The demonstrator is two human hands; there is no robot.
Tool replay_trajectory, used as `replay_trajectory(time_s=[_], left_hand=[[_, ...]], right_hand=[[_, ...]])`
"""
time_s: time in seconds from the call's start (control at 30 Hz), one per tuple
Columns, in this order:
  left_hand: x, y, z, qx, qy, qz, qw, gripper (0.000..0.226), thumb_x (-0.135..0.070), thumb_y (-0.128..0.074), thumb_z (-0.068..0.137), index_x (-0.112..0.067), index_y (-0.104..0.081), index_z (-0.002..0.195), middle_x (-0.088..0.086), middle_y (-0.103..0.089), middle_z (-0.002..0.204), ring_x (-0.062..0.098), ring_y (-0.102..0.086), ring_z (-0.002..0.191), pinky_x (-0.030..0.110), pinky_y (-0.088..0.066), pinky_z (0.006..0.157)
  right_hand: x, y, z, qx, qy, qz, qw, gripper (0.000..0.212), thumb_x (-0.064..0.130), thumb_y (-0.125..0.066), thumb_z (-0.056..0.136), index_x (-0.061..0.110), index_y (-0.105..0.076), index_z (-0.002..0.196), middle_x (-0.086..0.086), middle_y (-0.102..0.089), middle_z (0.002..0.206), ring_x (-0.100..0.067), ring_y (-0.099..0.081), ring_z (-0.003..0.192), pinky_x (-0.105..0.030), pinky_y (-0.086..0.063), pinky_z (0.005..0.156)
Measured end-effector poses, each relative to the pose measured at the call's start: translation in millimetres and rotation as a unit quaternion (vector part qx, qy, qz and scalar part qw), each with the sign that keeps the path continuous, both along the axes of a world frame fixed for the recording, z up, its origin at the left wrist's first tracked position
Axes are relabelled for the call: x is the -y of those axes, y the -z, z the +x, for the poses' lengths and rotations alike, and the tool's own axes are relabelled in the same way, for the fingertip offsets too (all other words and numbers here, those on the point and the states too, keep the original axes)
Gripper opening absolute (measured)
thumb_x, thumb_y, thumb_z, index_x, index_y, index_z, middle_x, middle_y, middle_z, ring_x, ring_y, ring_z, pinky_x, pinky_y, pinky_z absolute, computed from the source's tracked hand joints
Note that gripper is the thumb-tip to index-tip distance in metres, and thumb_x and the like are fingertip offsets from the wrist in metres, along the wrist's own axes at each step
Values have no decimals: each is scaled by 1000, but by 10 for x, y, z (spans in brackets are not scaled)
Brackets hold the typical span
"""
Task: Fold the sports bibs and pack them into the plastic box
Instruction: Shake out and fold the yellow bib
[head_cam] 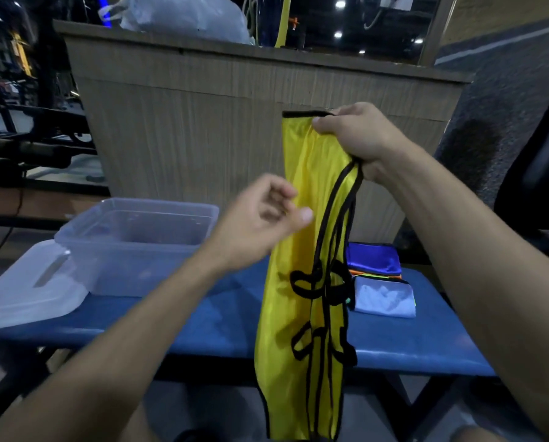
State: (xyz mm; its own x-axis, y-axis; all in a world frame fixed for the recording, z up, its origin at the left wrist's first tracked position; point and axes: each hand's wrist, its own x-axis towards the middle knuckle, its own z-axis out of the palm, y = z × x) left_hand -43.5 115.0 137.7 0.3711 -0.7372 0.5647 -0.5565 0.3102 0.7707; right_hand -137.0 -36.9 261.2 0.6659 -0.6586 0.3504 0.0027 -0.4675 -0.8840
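A yellow bib with black trim hangs lengthwise in the air over the blue bench. My right hand grips its bunched top edge high up. My left hand hovers beside the bib's left edge at mid height, its fingers loosely curled and its thumb near the fabric; I cannot tell whether it touches. The clear plastic box stands open on the bench's left part, with nothing visible inside. Folded bibs lie on the right: a blue one over orange, and a white one in front.
The box's clear lid lies at the bench's left end, leaning against the box. A wooden counter rises behind the bench, with a plastic bag on top. A dark chair stands at the right. Gym equipment fills the far left.
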Motion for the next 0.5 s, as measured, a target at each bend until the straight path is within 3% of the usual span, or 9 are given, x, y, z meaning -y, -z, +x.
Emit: replay_trajectory(time_s=[0.07, 0.13, 0.2, 0.27, 0.3, 0.4, 0.5], left_hand=[[-25, 248, -164, -29, 36, 81, 996, 62, -64, -81, 69, -35, -55, 116, -10, -63, 111, 9, -66, 98, 39, -58, 88], [-19, 436, -342, -23, 24, 124, 992, 68, -70, -81, 64, -40, -53, 117, -17, -63, 114, 5, -63, 106, 38, -55, 93], [19, 532, -494, -42, -11, 112, 993, 60, -64, -84, 67, -36, -55, 111, -17, -64, 110, -1, -60, 107, 29, -52, 94], [43, 550, -568, -73, -64, 85, 992, 47, -52, -87, 72, -32, -56, 102, -18, -65, 102, -7, -58, 101, 15, -48, 84], [58, 557, -567, -74, -92, 73, 990, 42, -45, -87, 74, -31, -56, 99, -18, -65, 99, -6, -59, 98, 14, -47, 79], [40, 609, -496, -51, -143, 57, 987, 32, -27, -81, 77, -26, -58, 100, -13, -68, 96, 5, -64, 95, 29, -53, 79], [-11, 738, -423, -107, -127, 58, 984, 38, -18, -82, 77, -27, -58, 105, -8, -69, 95, 8, -69, 87, 39, -58, 86]], right_hand=[[-50, -70, -36, 31, 14, 22, 999, 4, 10, -68, 95, 6, -67, 94, -11, -62, 75, -21, -58, 61, -32, -51, 55], [-69, -122, -69, 52, 20, 36, 998, 14, 10, -66, 96, 9, -69, 109, -5, -63, 77, -15, -60, 60, -28, -54, 53], [-85, -137, -90, 60, 20, 40, 997, 22, 11, -65, 96, 14, -68, 118, -5, -63, 83, -12, -62, 57, -29, -54, 52], [-118, -114, -117, 65, 20, 48, 997, 25, 10, -62, 98, 17, -67, 121, -5, -61, 87, -11, -62, 55, -27, -54, 52], [-128, -104, -132, 75, 20, 56, 995, 25, 9, -61, 99, 17, -67, 121, -5, -60, 86, -11, -62, 56, -26, -54, 51], [-193, -126, -198, 120, 22, 77, 989, 23, 6, -60, 98, 13, -70, 118, -4, -60, 83, -12, -58, 60, -25, -52, 51], [-238, -206, -253, 161, 22, 91, 983, 22, 5, -59, 98, 12, -71, 116, -5, -61, 90, -9, -57, 57, -25, -52, 54]])
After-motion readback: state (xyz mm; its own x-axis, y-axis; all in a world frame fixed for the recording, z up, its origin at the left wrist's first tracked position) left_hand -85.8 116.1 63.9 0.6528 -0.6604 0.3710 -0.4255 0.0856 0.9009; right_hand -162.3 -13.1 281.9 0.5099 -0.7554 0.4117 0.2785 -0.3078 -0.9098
